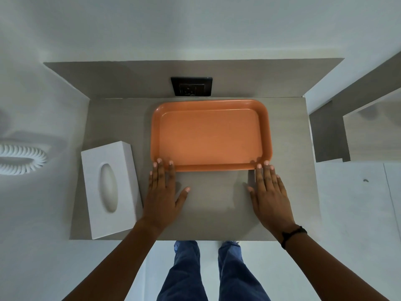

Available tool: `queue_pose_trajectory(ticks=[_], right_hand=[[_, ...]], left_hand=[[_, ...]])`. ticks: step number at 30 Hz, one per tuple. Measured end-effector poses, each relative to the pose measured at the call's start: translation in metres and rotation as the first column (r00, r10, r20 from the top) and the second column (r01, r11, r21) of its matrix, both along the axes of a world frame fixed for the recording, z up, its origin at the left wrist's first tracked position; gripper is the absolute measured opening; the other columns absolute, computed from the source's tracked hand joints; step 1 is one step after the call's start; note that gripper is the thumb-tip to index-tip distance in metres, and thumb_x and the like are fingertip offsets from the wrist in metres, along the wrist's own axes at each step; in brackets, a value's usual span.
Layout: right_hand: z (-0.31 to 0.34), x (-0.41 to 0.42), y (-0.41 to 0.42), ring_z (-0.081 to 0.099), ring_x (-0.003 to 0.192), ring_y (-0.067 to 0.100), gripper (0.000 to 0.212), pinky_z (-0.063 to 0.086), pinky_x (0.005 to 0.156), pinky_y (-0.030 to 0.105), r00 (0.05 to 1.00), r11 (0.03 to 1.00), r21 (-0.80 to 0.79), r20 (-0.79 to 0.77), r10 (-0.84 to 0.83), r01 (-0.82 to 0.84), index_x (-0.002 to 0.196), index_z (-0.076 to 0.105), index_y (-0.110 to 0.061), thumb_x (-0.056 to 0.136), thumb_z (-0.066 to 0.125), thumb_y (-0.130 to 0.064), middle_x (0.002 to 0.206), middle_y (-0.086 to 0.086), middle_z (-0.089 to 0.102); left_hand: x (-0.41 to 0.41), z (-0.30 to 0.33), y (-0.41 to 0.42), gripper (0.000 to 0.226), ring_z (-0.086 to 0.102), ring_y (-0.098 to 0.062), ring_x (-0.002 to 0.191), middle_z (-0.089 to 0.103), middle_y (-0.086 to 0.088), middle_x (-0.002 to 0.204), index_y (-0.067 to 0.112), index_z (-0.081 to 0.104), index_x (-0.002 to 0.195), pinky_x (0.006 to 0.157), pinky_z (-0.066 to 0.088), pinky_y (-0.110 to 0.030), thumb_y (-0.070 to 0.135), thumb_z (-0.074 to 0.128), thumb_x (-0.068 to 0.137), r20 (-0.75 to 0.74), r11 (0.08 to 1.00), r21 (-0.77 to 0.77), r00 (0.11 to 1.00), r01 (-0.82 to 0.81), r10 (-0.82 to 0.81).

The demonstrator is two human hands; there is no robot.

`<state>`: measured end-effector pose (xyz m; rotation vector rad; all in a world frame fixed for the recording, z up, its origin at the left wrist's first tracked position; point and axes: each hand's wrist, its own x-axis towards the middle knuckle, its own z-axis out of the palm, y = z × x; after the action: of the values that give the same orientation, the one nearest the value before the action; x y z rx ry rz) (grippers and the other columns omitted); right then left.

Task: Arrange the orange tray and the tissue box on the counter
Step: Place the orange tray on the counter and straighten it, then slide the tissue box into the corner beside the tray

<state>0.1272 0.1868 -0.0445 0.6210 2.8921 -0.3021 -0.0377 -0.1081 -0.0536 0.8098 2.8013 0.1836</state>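
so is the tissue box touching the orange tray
Apart. The head view shows a bare strip of counter between the tissue box and the orange tray, with the left hand reaching into that strip.

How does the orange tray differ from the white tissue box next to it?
The tray is orange, shallow and open-topped; the tissue box is white, taller and closed apart from an oval slot. The tray lies square to the counter, while the box sits slightly askew at its left edge. Both hands' fingertips touch the tray's near rim; nothing touches the box. Both are rectangular and rest on the counter.
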Motion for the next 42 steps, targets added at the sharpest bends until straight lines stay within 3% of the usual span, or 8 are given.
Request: queue_pose_trajectory(ticks=[4, 12, 18, 22, 27, 34, 38, 42], right_hand=[[0.002, -0.008, 0.003, 0.023, 0.166, 0.042, 0.071, 0.026, 0.133, 0.055, 1.0, 1.0, -0.021, 0.008, -0.003, 0.003, 0.172, 0.022, -0.001, 0.115, 0.03, -0.042, 0.18, 0.025, 0.02], [0.0, -0.02, 0.005, 0.024, 0.166, 0.043, 0.07, 0.034, 0.131, 0.059, 1.0, 1.0, -0.012, -0.008, -0.007, 0.006, 0.172, 0.022, 0.0, 0.114, 0.032, -0.039, 0.18, 0.026, 0.021], [0.003, -0.024, -0.008, 0.024, 0.166, 0.048, 0.081, 0.037, 0.129, 0.063, 0.999, 0.999, 0.015, -0.026, -0.028, 0.029, 0.173, 0.021, -0.005, 0.11, 0.041, -0.052, 0.18, 0.029, 0.019], [0.012, -0.048, -0.046, 0.024, 0.166, 0.048, 0.088, 0.034, 0.129, 0.061, 0.986, 0.991, -0.021, -0.103, 0.131, -0.133, 0.175, 0.017, -0.015, 0.106, 0.047, -0.061, 0.18, 0.028, 0.019], [0.019, -0.089, -0.118, 0.031, 0.164, 0.046, 0.089, 0.036, 0.129, 0.057, 0.91, 0.925, -0.035, -0.196, 0.365, -0.379, 0.172, 0.03, -0.011, 0.106, 0.05, -0.067, 0.177, 0.026, 0.03], [-0.012, -0.116, -0.181, 0.03, 0.166, 0.039, 0.093, 0.037, 0.129, 0.059, 0.784, 0.782, -0.077, -0.129, 0.607, -0.618, 0.172, 0.031, -0.011, 0.102, 0.051, -0.07, 0.179, 0.02, 0.03], [-0.035, -0.118, -0.191, 0.023, 0.168, 0.038, 0.1, 0.025, 0.134, 0.059, 0.78, 0.781, -0.043, -0.123, 0.614, -0.622, 0.174, 0.024, -0.012, 0.101, 0.046, -0.077, 0.182, 0.017, 0.024], [-0.05, -0.116, -0.192, 0.017, 0.17, 0.035, 0.101, 0.016, 0.137, 0.058, 0.782, 0.793, -0.003, -0.172, 0.6, -0.609, 0.176, 0.016, -0.017, 0.101, 0.042, -0.079, 0.184, 0.013, 0.019]], left_hand=[[-0.009, -0.001, 0.004, 0.099, -0.002, -0.04, 0.17, -0.004, -0.022, 0.182, 0.006, 0.006, 0.174, 0.136, 0.009, -0.051, 0.069, 0.036, 0.105, -0.004, 1.0, 0.022, 1.0, -0.003, 0.004], [-0.02, -0.005, 0.006, 0.101, 0.001, -0.042, 0.17, -0.001, -0.025, 0.182, 0.004, 0.007, 0.174, 0.136, 0.014, -0.055, 0.072, 0.035, 0.105, -0.031, 0.999, 0.032, 1.0, 0.003, -0.002], [-0.018, 0.001, 0.009, 0.108, -0.002, -0.042, 0.17, -0.004, -0.025, 0.182, 0.005, 0.005, 0.175, 0.137, 0.011, -0.058, 0.081, 0.03, 0.102, -0.073, 0.999, 0.04, 0.997, -0.016, 0.019], [-0.029, 0.024, 0.004, 0.106, -0.002, -0.043, 0.17, 0.0, -0.022, 0.182, 0.012, 0.006, 0.176, 0.137, 0.004, -0.057, 0.077, 0.043, 0.101, -0.189, 0.993, 0.045, 0.975, -0.107, 0.113], [-0.034, 0.048, -0.044, 0.104, 0.001, -0.047, 0.169, 0.009, -0.024, 0.181, 0.013, 0.016, 0.175, 0.136, 0.0, -0.054, 0.071, 0.054, 0.097, -0.199, 0.914, 0.092, 0.892, -0.394, 0.405], [-0.003, 0.045, -0.106, 0.13, 0.017, -0.051, 0.165, 0.016, -0.031, 0.177, 0.01, 0.009, 0.174, 0.134, 0.02, -0.061, 0.091, 0.055, 0.083, -0.049, 0.765, 0.005, 0.764, -0.644, 0.643], [0.005, 0.038, -0.109, 0.14, 0.03, -0.046, 0.162, 0.021, -0.026, 0.177, 0.009, 0.006, 0.174, 0.13, 0.031, -0.056, 0.1, 0.05, 0.076, -0.009, 0.72, 0.032, 0.72, -0.693, 0.694], [0.004, 0.036, -0.108, 0.137, 0.046, -0.044, 0.152, 0.035, -0.023, 0.17, 0.007, 0.018, 0.172, 0.122, 0.042, -0.052, 0.096, 0.054, 0.075, -0.077, 0.713, 0.073, 0.709, -0.698, 0.701]])
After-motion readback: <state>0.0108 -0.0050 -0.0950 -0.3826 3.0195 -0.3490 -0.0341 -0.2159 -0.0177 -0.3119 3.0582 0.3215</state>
